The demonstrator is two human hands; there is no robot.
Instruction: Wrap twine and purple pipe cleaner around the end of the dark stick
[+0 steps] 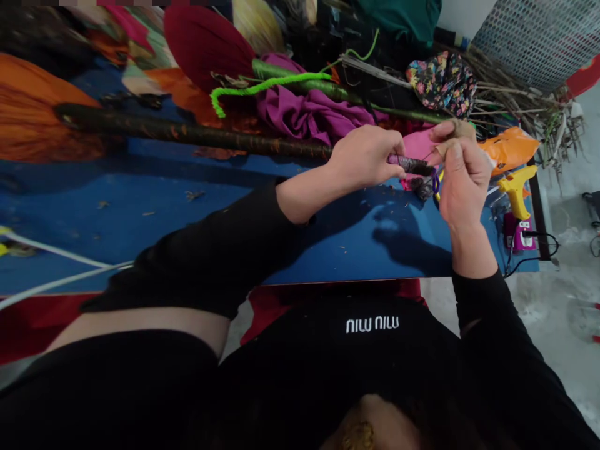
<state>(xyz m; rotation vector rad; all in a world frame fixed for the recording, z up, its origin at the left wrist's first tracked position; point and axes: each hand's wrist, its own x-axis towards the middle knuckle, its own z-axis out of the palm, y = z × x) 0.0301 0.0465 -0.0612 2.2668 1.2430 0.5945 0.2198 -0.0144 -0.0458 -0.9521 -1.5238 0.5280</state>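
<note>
My left hand [368, 156] is closed around the near end of a long dark stick [197, 133] that lies across the blue table [187, 219]; the stick's tip [412, 165] pokes out past my fingers. My right hand [462, 175] is pinched just beyond that tip, holding a small tan piece [462, 132] against it. A thin thread seems to run between my fingers and the tip. A dark little clump with purple scissor handles [429, 186] lies on the table under my hands.
A yellow glue gun [515, 187] and a pink device [518, 234] with a black cord sit at the table's right edge. Purple cloth [304, 115], a green fuzzy wire [262, 87], orange fabric [37, 119] and a bundle of twigs [515, 100] crowd the far side. White cords [56, 269] cross the left.
</note>
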